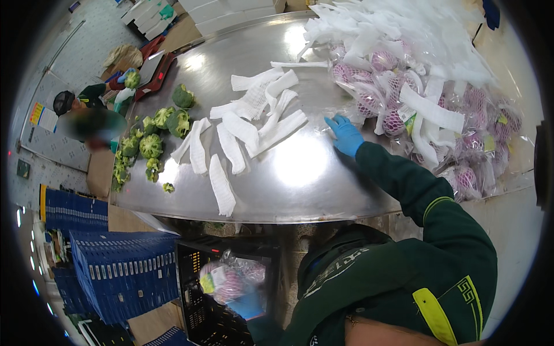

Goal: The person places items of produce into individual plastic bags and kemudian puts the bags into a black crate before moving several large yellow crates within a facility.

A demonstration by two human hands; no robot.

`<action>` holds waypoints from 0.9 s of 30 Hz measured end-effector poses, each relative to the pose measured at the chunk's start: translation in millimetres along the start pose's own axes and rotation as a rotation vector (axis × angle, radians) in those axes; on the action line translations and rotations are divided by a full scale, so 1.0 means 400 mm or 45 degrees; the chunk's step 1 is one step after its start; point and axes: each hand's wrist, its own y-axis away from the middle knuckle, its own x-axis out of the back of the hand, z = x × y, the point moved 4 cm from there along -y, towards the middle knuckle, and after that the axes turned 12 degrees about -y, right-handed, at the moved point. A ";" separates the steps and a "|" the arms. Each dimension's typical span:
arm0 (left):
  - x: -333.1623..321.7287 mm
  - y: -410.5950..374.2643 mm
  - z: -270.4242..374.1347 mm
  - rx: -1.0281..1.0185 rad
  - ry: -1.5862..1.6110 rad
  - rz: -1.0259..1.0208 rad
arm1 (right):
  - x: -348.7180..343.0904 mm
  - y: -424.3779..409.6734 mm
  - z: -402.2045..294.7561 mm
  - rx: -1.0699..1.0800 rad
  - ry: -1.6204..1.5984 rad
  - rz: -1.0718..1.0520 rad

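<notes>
My left hand (248,304), in a blue glove and blurred, grips a clear bag of produce in pink mesh sleeves (226,283). The bag bears a green and white label and is over a black plastic crate (190,298) below the table's front edge. Another pink-netted bag (254,271) shows just beyond it. On the steel table, my right hand (346,135), also blue-gloved, rests with fingers apart. Its fingertips touch thin clear plastic film (322,123) at the left edge of a heap of similar bagged produce (394,121). White foam net sleeves (244,106) are scattered to its left.
A large pile of white foam sleeves (389,26) covers the table's far right. Broccoli heads (151,146) lie at the left end by a red scale (158,75). A co-worker's gloved hand (131,78) holds broccoli there. Stacked blue crates (125,277) stand lower left.
</notes>
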 end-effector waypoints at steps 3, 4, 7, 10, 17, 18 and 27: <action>0.134 -0.015 -0.019 0.124 0.172 0.349 | -0.047 -0.056 0.071 -0.053 0.236 0.051; 0.137 -0.029 -0.041 0.222 0.132 0.162 | -0.061 -0.074 0.108 -0.207 0.189 -0.100; 0.036 -0.023 -0.103 0.231 -0.491 0.155 | -0.035 -0.122 0.122 -0.510 -0.124 -0.267; -0.029 -0.030 -0.202 0.585 -0.475 -0.093 | 0.138 -0.105 0.017 -0.493 -0.794 -0.116; -0.295 -0.158 -0.492 1.188 -0.020 -0.424 | 0.278 0.102 -0.277 -0.373 -1.573 -0.314; -0.329 -0.187 -0.514 1.211 -0.021 -0.374 | 0.279 0.134 -0.298 -0.291 -1.557 -0.317; -0.236 -0.497 -0.614 0.608 -0.624 -0.302 | 0.203 0.327 -0.313 -0.531 -1.258 -0.397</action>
